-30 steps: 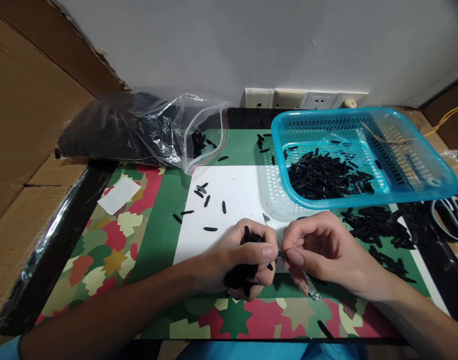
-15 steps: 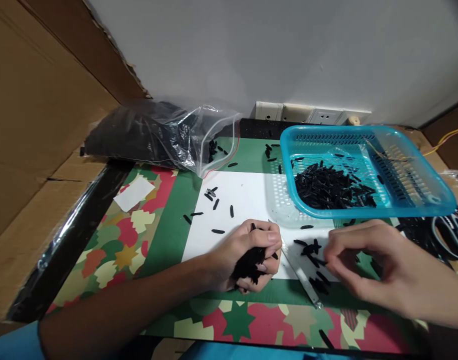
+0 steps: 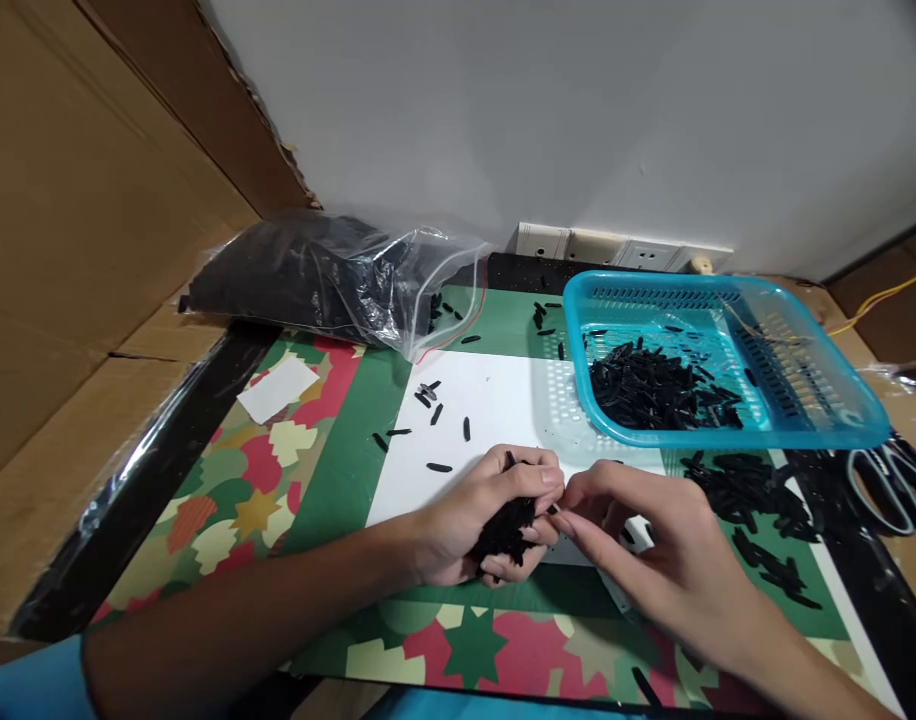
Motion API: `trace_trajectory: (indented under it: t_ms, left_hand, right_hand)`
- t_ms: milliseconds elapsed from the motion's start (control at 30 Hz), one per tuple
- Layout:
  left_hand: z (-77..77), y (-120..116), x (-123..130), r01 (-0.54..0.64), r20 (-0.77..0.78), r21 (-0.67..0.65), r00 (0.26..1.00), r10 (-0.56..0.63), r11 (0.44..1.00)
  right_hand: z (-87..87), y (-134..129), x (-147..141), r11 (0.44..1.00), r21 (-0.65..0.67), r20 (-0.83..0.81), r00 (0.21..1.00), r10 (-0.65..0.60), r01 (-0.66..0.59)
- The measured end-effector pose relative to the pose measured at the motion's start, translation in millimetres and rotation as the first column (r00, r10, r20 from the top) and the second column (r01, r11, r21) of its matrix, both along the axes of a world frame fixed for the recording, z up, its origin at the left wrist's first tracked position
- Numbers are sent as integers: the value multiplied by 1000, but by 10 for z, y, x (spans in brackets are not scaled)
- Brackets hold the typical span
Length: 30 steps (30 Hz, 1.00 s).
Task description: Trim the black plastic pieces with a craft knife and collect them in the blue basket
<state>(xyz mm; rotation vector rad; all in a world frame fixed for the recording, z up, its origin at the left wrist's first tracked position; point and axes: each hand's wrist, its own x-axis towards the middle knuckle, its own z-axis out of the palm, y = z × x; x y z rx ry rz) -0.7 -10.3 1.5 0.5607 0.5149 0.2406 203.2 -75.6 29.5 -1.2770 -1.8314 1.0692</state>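
Observation:
My left hand (image 3: 462, 515) is closed round a clump of small black elongated pieces (image 3: 505, 532), whose ends stick out between the fingers. Against its fingertips, my right hand (image 3: 657, 545) pinches a single black piece (image 3: 553, 509); how far that piece reaches into the clump is hidden. Both hands are over a white sheet (image 3: 495, 400) on a patterned board. Several loose black pieces (image 3: 439, 467) lie on the sheet left of my hands. Partly under my right hand is a pale flat strip (image 3: 615, 592), mostly covered.
A blue plastic basket (image 3: 735, 438) holding a heap of black pieces stands at the back right. More pieces (image 3: 750, 490) lie in front of it, near scissors (image 3: 889, 490). At the back left lies a clear zip bag (image 3: 308, 280) full of black material. Cardboard (image 3: 90, 180) walls the left side.
My right hand has moved left from the loose pieces on the right to my left hand's fingertips, uncovering a pile by the basket. My left hand keeps its grip. The view has shifted slightly.

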Motion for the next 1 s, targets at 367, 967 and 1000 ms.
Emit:
trace_trajectory:
  t_ms: [367, 967, 1000]
  left_hand:
    - [-19, -57, 51, -125, -14, 74, 992, 126, 989]
    - [-7, -67, 67, -122, -47, 97, 991, 127, 988]
    - [3, -53, 63, -130, -38, 72, 990, 133, 989]
  right_hand:
    - [-85, 8, 6, 973, -222, -119, 989, -91, 63]
    - [-92, 62, -40, 899, -438, -297, 940, -168, 23]
    - [-97, 56, -31, 912, -409, -272, 949, -159, 35]
